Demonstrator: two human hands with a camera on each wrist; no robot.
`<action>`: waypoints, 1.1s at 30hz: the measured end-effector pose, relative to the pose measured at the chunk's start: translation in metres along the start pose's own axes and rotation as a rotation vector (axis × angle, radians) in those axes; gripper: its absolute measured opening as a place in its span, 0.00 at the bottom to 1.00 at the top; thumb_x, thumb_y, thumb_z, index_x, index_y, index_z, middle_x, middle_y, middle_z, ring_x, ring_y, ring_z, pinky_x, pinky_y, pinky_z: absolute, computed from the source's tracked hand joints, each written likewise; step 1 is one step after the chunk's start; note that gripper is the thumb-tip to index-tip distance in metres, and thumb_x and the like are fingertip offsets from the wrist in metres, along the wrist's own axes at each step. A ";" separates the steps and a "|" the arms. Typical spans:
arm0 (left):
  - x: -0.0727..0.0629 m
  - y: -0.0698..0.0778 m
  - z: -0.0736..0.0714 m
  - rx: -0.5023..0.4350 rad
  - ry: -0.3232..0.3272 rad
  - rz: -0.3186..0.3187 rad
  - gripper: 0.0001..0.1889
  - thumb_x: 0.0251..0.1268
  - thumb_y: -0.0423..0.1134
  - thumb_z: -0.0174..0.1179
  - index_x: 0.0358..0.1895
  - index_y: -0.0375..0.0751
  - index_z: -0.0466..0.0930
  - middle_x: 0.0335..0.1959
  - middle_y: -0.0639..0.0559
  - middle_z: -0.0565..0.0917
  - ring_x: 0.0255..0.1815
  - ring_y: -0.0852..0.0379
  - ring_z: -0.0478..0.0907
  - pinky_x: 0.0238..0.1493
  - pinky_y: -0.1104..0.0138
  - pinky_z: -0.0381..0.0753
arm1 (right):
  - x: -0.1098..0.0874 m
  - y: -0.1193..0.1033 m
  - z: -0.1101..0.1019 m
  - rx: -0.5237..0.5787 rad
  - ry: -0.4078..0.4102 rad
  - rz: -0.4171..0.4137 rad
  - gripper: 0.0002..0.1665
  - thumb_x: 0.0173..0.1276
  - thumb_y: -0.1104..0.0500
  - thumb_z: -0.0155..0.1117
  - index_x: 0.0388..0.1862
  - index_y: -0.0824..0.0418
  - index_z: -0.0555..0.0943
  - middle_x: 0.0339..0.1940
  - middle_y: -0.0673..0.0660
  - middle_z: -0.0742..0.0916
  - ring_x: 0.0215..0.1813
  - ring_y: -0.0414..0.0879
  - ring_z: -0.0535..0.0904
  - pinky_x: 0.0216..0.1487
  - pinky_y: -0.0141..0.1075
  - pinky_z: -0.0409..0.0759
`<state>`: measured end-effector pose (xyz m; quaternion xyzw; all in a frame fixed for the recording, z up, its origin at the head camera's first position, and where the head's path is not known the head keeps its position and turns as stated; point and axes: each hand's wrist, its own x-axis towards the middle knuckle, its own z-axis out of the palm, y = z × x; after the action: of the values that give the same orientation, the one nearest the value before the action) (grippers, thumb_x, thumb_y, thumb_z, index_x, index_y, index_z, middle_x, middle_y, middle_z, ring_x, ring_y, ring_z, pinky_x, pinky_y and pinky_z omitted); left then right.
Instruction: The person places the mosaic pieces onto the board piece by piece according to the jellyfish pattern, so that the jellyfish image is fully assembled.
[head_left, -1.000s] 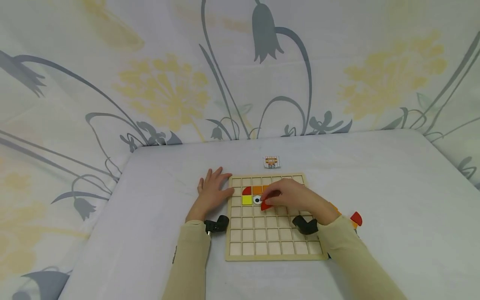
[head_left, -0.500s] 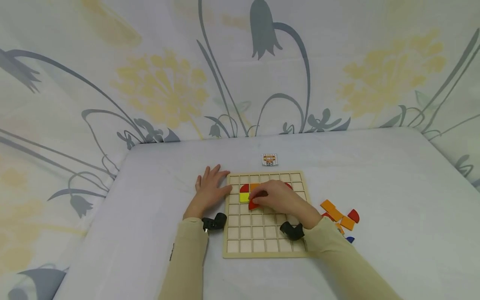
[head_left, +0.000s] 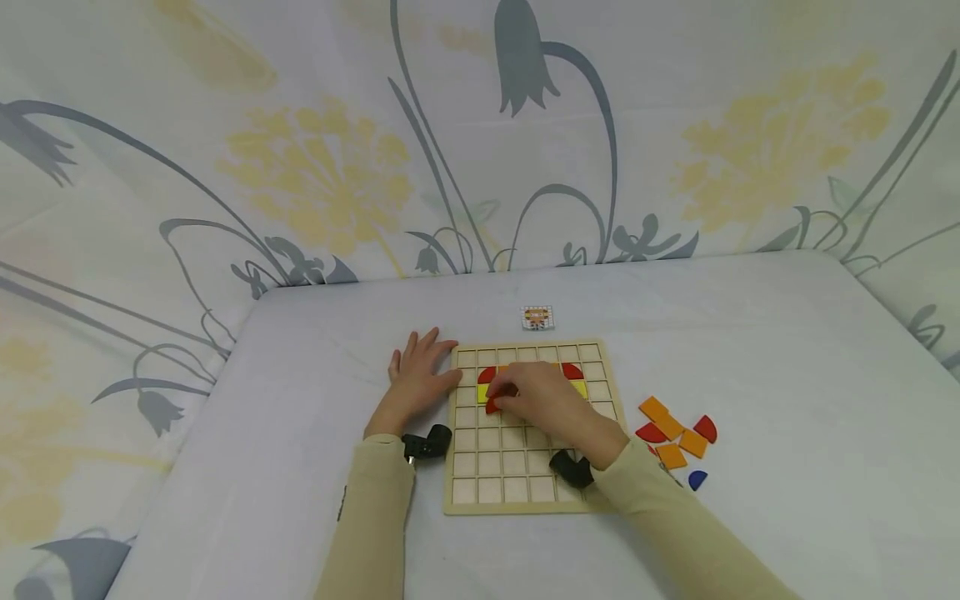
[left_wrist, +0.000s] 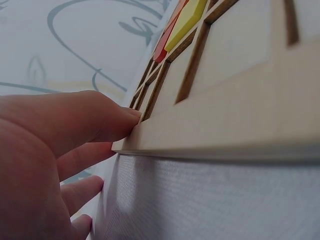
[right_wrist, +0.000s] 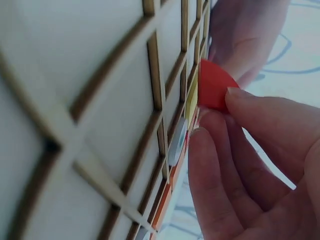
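Observation:
A wooden grid board [head_left: 501, 508] lies on the white-covered table. My left hand [head_left: 417, 385] rests at its upper left edge, fingers spread on the cloth and thumb on the frame, as the left wrist view shows. Between thumb and fingers, my right hand [head_left: 546, 402] pinches a red quarter-circle tile [right_wrist: 214, 85] over the board's left columns. Set in the board are a yellow tile [head_left: 482, 393], a red quarter-circle tile [head_left: 487, 375] above it and another red one [head_left: 572, 371] on the right. The right hand covers much of that row in the head view; an eye tile [right_wrist: 176, 142] shows in the right wrist view.
Right of the board lie loose orange tiles [head_left: 672, 456], a red quarter-circle tile [head_left: 706, 428] and a blue tile [head_left: 697, 480]. A small pattern card [head_left: 537, 317] lies beyond the board. Flowered cloth [head_left: 322, 183] hangs behind the table.
My right hand has moved left across the board with the red quarter-circle tile, uncovering the loose tiles on the right. The left hand has stayed at the board's edge.

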<state>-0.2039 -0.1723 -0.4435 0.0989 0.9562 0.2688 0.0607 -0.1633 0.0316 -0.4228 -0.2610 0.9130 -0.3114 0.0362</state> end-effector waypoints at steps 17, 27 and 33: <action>0.001 0.000 0.002 0.009 -0.003 -0.001 0.26 0.58 0.48 0.53 0.61 0.49 0.66 0.70 0.48 0.51 0.70 0.45 0.35 0.62 0.46 0.32 | -0.005 -0.020 0.005 -0.115 -0.131 0.027 0.05 0.54 0.58 0.67 0.31 0.53 0.82 0.28 0.43 0.77 0.29 0.39 0.71 0.33 0.31 0.71; 0.001 0.000 0.001 0.017 -0.004 -0.005 0.25 0.59 0.48 0.52 0.61 0.49 0.66 0.70 0.48 0.51 0.70 0.46 0.35 0.62 0.46 0.32 | -0.005 -0.018 0.009 -0.109 -0.170 -0.028 0.10 0.57 0.54 0.64 0.39 0.52 0.80 0.27 0.42 0.77 0.30 0.38 0.70 0.32 0.30 0.70; -0.001 0.001 -0.002 0.005 -0.002 -0.006 0.25 0.59 0.48 0.52 0.61 0.49 0.67 0.69 0.47 0.51 0.70 0.46 0.35 0.61 0.46 0.32 | -0.003 -0.019 0.012 -0.129 -0.133 -0.001 0.09 0.58 0.54 0.63 0.38 0.53 0.81 0.27 0.43 0.79 0.28 0.38 0.71 0.31 0.30 0.71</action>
<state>-0.2035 -0.1724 -0.4416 0.0963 0.9570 0.2663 0.0625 -0.1498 0.0140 -0.4218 -0.2834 0.9266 -0.2341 0.0797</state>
